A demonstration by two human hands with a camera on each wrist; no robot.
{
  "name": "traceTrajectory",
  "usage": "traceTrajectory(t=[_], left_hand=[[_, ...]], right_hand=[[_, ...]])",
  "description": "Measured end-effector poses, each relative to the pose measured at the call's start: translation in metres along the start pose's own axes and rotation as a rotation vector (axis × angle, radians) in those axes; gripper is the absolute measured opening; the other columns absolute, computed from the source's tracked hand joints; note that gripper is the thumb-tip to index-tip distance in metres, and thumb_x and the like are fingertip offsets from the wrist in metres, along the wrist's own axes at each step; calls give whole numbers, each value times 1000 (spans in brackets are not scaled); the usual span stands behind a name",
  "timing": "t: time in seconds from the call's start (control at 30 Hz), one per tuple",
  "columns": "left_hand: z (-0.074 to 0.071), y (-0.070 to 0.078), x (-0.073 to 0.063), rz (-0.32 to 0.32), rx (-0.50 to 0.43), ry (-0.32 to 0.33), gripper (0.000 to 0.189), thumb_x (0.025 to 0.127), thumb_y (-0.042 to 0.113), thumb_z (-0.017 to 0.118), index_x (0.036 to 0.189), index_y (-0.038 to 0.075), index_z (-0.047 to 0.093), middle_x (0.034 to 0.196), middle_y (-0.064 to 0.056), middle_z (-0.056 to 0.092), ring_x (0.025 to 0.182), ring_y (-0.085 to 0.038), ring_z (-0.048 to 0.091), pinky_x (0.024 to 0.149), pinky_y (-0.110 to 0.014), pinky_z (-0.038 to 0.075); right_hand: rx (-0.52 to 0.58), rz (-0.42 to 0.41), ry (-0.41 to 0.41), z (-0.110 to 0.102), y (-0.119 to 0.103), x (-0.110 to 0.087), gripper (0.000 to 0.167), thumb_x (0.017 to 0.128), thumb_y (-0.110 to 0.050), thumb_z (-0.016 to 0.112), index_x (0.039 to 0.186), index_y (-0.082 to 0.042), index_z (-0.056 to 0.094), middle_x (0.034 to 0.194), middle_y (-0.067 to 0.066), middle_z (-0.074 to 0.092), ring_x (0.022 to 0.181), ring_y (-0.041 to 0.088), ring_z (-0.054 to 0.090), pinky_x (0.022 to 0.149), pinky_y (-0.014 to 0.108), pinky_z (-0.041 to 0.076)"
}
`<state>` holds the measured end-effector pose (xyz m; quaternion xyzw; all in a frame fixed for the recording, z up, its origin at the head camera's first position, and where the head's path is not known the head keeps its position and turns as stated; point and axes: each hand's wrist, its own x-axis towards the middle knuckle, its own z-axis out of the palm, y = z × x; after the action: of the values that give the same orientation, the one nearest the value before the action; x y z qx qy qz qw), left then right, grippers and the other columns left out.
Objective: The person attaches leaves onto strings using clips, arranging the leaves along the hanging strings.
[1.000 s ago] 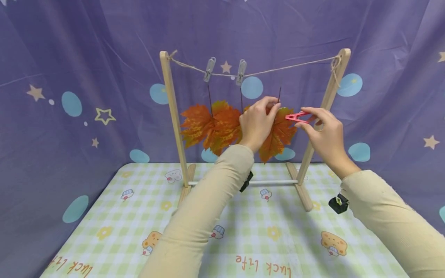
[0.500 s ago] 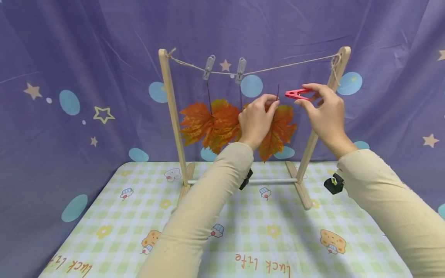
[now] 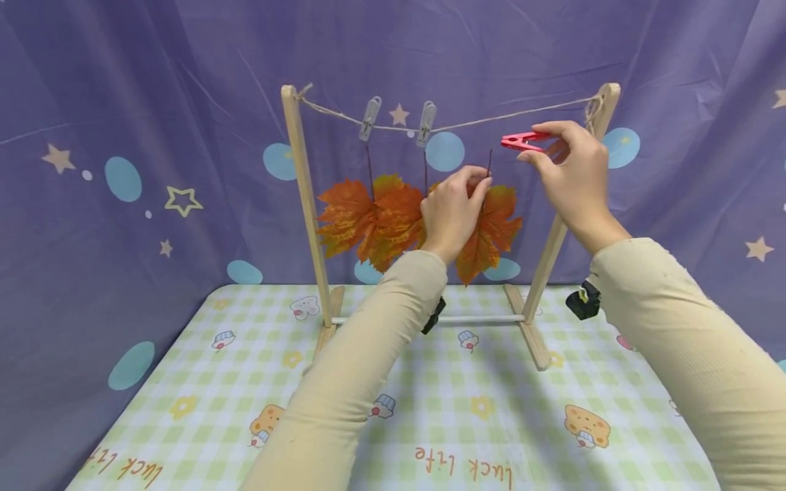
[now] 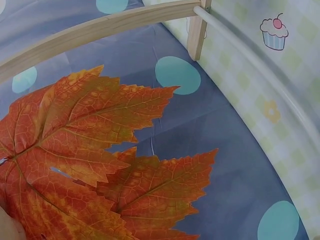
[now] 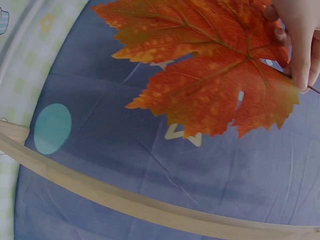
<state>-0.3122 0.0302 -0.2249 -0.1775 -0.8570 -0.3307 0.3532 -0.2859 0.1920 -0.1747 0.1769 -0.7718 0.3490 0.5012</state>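
My left hand (image 3: 453,211) pinches the thin dark stem of an orange maple leaf (image 3: 488,232), which hangs below the fingers with the stem tip pointing up. The right wrist view shows that leaf (image 5: 215,85) close up, the fingertips (image 5: 301,75) on its stem. My right hand (image 3: 574,177) pinches a red clothespin (image 3: 523,141) by its handle end, its nose pointing left, just right of the stem tip and below the string (image 3: 510,116). Two grey clothespins (image 3: 370,119) sit on the string, with stems of other maple leaves (image 3: 346,215) hanging below them.
A wooden frame (image 3: 303,177) with two uprights holds the sagging string and has a white crossbar (image 3: 482,319) low down. It stands on a table with a green checked cloth (image 3: 430,436). A purple curtain (image 3: 184,123) hangs close behind.
My right hand has risen with the red clothespin, from beside the leaf to a little below the string. My left hand has stayed nearly in place, still pinching the stem.
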Motion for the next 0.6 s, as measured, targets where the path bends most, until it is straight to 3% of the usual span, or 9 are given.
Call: traceTrajectory(t=[0.6], left_hand=[[-1, 1, 1, -8, 11, -2, 26, 100, 45, 57, 116, 30, 71, 102, 18, 71, 76, -3, 63, 58, -24, 41]], right_hand=[[-109, -24, 11, -6, -17, 29, 33, 82, -20, 82, 107, 0, 75, 99, 13, 74, 65, -11, 43, 67, 11, 36]])
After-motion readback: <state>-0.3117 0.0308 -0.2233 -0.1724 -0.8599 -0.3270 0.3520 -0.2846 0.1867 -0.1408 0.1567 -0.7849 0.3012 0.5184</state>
